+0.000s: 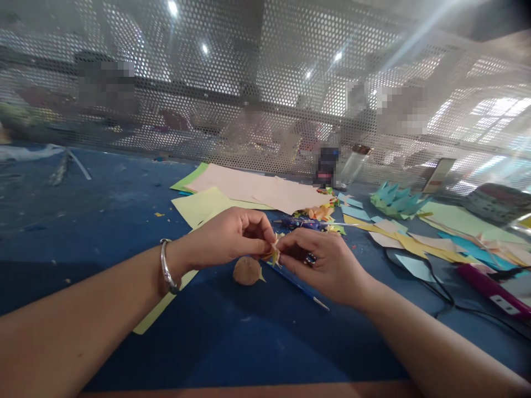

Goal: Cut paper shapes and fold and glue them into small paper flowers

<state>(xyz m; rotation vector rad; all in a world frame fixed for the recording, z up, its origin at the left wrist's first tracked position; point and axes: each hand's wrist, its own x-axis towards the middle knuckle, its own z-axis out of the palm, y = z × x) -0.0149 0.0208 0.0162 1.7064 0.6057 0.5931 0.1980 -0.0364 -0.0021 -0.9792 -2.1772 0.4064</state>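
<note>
Over the middle of the blue table, my left hand pinches a small pale yellow and cream paper piece, folded like a tiny flower, between thumb and fingers. From the other side my right hand, with a ring on it, has its fingertips closed on the same piece. My fingers partly cover its shape. Just below lies a round brown disc with a small pale paper point beside it. A blue pen-like tool with a metal tip slants under my right hand.
Behind my hands lie pale pink paper and yellow-green paper. A dark blue tool, paper scraps and a teal paper flower sit further right. A purple power strip trails black cable. A perforated metal screen stands behind.
</note>
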